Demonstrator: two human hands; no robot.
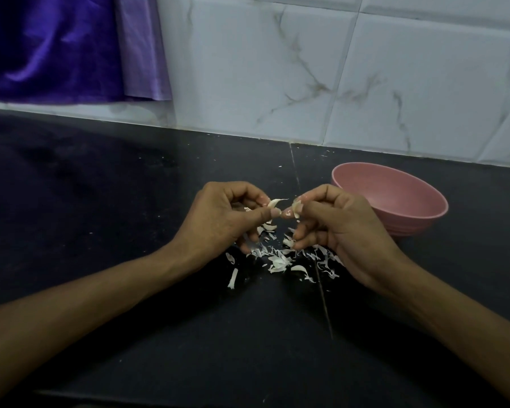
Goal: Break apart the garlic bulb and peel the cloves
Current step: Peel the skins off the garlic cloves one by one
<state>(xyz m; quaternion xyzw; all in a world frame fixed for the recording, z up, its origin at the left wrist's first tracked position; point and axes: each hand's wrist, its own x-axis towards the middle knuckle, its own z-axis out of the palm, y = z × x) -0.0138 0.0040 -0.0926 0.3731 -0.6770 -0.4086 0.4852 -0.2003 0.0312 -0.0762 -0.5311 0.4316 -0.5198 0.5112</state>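
1. Two bare forearms reach in from the near edge over a dark, matte stone bench (106,219), which has a thin seam (324,301) running away from the viewer between the wrists.
2. Many thin, papery white garlic skins (280,260) lie scattered on the bench under and just in front of the hands, curled and splintered, one longer strip (233,278) lying apart at the near left.
3. Held above that litter, the left hand (221,219) has its fingers curled and its thumb and forefinger pinching a pale, curved garlic clove (273,204) with a pointed flap of skin sticking out to the right.
4. Close beside it, the right hand (336,222) is also curled, its thumb and fingertips nipping a small piece of skin (295,208) just apart from the clove; whether the two pieces are joined cannot be told.
5. Behind the right hand stands a smooth, round pink bowl (409,201), partly hidden by the knuckles; nothing shows inside the part visible.
6. Open bench stretches wide to the left and in the foreground.
7. Farther back, the bench meets a wall of glossy white tiles (336,78) with grey veining, and a purple cloth (56,48) hangs at the far left, ending just above the bench.
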